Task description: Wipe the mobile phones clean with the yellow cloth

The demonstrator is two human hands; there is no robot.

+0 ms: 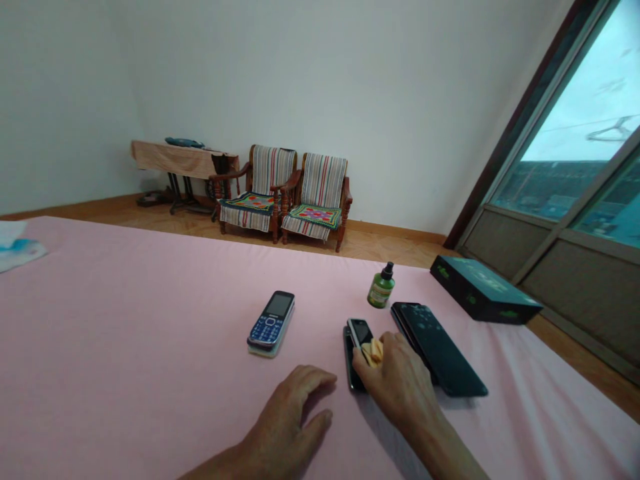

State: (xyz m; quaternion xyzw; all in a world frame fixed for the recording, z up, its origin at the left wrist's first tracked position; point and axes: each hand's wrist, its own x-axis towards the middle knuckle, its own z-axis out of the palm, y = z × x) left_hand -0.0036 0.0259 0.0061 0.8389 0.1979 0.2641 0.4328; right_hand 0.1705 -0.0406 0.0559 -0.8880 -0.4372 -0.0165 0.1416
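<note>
- Two bare hands reach over the pink sheet [150, 320]; the right hand [397, 373] pinches a folded yellow cloth [373, 352], and the left hand [287, 420] is loosely curved with nothing in its grasp.
- The silver-edged phone [360, 330] lies on top of a black phone [349, 363], the cloth against it; whether the fingers also grip that phone cannot be told.
- Uneven pressure could, I judge, slide the upper phone off the lower one, since the left hand steadies neither.
- The stacked black tablets [450, 350] sit just beside the right hand; a wide sweep could knock their overhanging top one askew.
- The green spray bottle [381, 290] stands upright beyond; on soft fabric, a bump or tug could tip it.
</note>
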